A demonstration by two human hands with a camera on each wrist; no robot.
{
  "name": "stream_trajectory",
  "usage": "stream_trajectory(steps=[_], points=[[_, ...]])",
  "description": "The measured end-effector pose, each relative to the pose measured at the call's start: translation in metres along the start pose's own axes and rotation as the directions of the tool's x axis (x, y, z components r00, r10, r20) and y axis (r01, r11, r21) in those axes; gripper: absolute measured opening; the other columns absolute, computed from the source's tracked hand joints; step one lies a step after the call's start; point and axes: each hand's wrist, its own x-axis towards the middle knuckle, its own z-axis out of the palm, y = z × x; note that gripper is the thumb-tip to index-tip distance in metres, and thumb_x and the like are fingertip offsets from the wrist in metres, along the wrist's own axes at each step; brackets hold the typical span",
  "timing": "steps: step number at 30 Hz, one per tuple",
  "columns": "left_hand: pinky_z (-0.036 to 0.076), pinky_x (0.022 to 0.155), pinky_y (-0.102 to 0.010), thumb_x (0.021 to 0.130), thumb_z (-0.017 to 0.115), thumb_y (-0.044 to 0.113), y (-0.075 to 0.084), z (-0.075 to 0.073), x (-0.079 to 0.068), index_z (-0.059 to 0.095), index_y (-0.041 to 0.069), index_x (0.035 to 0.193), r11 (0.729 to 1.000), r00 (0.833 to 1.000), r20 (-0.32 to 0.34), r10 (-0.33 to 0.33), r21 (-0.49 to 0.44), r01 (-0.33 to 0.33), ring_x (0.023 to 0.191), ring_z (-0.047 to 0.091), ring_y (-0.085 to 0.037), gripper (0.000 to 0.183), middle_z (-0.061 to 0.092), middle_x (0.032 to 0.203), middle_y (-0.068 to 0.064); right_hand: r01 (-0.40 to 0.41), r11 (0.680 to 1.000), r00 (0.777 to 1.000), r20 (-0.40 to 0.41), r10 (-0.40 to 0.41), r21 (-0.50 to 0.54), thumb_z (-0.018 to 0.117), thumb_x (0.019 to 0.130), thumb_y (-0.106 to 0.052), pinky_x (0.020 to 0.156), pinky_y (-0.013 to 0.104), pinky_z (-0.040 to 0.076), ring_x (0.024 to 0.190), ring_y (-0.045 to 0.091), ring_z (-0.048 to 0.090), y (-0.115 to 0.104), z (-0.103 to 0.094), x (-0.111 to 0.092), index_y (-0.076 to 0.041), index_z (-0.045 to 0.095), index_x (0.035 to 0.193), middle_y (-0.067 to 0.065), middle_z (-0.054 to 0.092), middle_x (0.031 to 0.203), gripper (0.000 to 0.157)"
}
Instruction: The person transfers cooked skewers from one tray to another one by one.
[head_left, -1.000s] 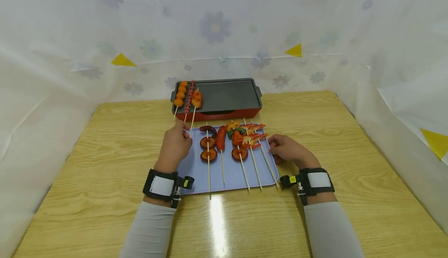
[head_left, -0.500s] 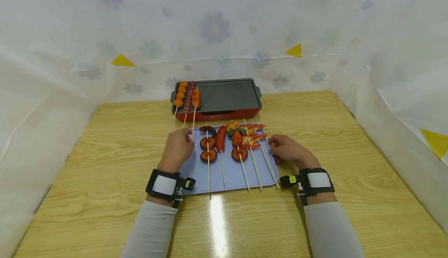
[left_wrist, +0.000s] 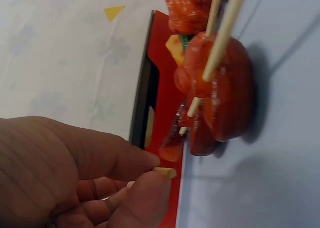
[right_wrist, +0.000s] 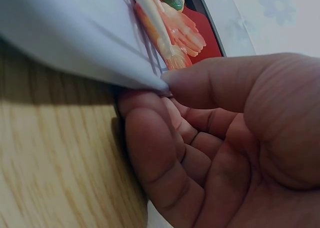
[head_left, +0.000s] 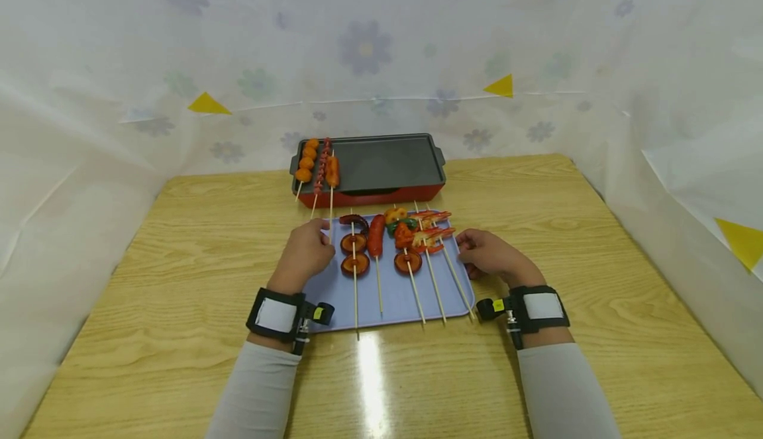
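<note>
In the head view, my left hand (head_left: 304, 251) pinches the lower end of a skewer with one orange-brown piece (head_left: 332, 171). This piece lies at the left part of the black grill pan (head_left: 387, 161). The left wrist view shows the stick's end (left_wrist: 165, 172) between thumb and forefinger. To its left on the pan lie a skewer of orange balls (head_left: 306, 161) and a thin dark-red skewer (head_left: 322, 166). My right hand (head_left: 491, 255) grips the right rim of the lilac tray (head_left: 393, 296), thumb above and curled fingers below, as the right wrist view shows.
On the tray lie a skewer with mushroom-like slices (head_left: 355, 264), a sausage skewer (head_left: 376, 235), a mixed vegetable skewer (head_left: 408, 261) and shrimp skewers (head_left: 432, 237). Their sticks point toward me, some past the tray's front edge. A floral sheet (head_left: 366, 48) stands behind the wooden table (head_left: 179, 280).
My left hand has drawn back toward me and a little right. The orange-brown piece has turned narrower to view and shifted slightly left, its stick now straighter. The right hand stays on the tray.
</note>
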Motion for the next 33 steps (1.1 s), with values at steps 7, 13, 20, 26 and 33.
stream_trajectory(steps=[7,13,20,26,33], points=[[0.04,0.053,-0.03,0.084,0.06,0.0,0.008,-0.013,-0.009,0.049,-0.003,0.12,0.999,0.994,0.107,-0.013,-0.039,0.018,0.062,0.051,-0.019,0.038,0.055,0.078,-0.009,0.003,1.0,1.0,-0.003,-0.003,-0.003,0.052,0.098,-0.005,0.063,0.033,0.053,0.071,0.021,0.058,-0.001,0.0,-0.001,0.004,0.048,0.128,0.014,0.054,0.099,0.032],[0.037,0.052,-0.029,0.083,0.061,0.002,0.01,-0.018,-0.013,0.046,-0.001,0.113,0.999,0.978,0.207,-0.022,-0.03,0.028,0.058,0.052,-0.019,0.033,0.056,0.071,-0.008,0.003,1.0,1.0,-0.003,-0.003,-0.002,0.052,0.097,-0.005,0.062,0.033,0.053,0.07,0.02,0.058,-0.001,0.001,-0.001,0.004,0.049,0.127,0.013,0.054,0.098,0.031],[0.037,0.051,-0.03,0.087,0.054,0.004,0.01,-0.015,-0.013,0.045,0.003,0.102,0.997,0.971,0.237,-0.04,-0.053,0.054,0.059,0.057,-0.021,0.018,0.059,0.074,-0.01,0.004,1.0,1.0,-0.001,-0.004,-0.003,0.052,0.097,-0.005,0.062,0.033,0.053,0.07,0.021,0.058,-0.002,0.001,-0.001,0.004,0.048,0.127,0.014,0.054,0.097,0.031],[0.04,0.052,-0.03,0.095,0.049,0.008,0.01,-0.014,-0.012,0.048,0.003,0.095,0.997,0.978,0.207,-0.032,-0.055,0.044,0.059,0.062,-0.021,0.004,0.06,0.074,-0.012,0.003,1.0,1.0,0.002,-0.003,0.0,0.051,0.097,-0.004,0.062,0.033,0.053,0.07,0.02,0.057,-0.003,0.001,-0.001,0.004,0.048,0.127,0.013,0.054,0.098,0.031],[0.044,0.052,-0.03,0.092,0.055,0.003,0.01,-0.014,-0.011,0.05,0.001,0.097,0.998,0.969,0.245,-0.031,-0.041,0.042,0.06,0.065,-0.02,0.007,0.058,0.081,-0.012,-0.003,1.0,1.0,-0.007,0.003,-0.009,0.051,0.098,-0.005,0.062,0.033,0.053,0.071,0.02,0.058,-0.002,0.001,-0.001,0.004,0.048,0.127,0.014,0.054,0.099,0.031]])
